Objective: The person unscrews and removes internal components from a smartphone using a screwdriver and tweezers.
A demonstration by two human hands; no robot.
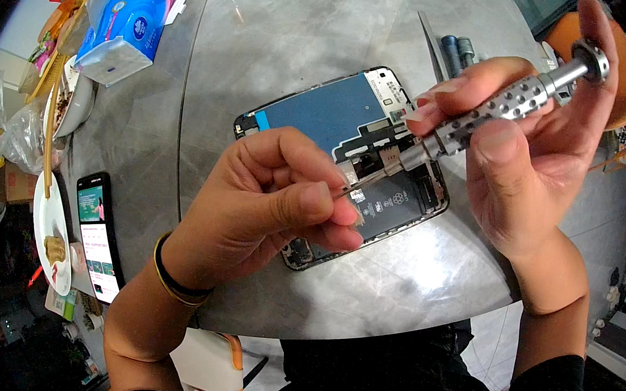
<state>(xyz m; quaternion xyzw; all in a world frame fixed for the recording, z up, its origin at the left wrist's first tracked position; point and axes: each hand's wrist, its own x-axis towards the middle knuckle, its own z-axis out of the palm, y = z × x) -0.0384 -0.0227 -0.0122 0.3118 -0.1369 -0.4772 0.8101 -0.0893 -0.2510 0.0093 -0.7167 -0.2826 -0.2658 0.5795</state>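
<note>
My right hand (525, 155) is wrapped round a silver precision screwdriver (499, 109) with a dimpled metal handle. The tool slants down to the left, its end cap resting by the raised index finger. At its lower end, my left hand (275, 187) pinches the thin tip between thumb and fingers. Whether a screw or other small part sits in that pinch is hidden. Beneath both hands lies an opened smartphone (316, 110), its black battery and inner boards exposed. The left hand covers part of the phone's near left side.
A lit phone (98, 236) lies at the left, beside a white plate (54, 203) with chopsticks and food scraps. Behind them stands a blue tissue pack (127, 20). Tweezers (429, 42) and small dark cylinders (455, 53) lie beyond the right hand. The table (329, 319) curves near my body.
</note>
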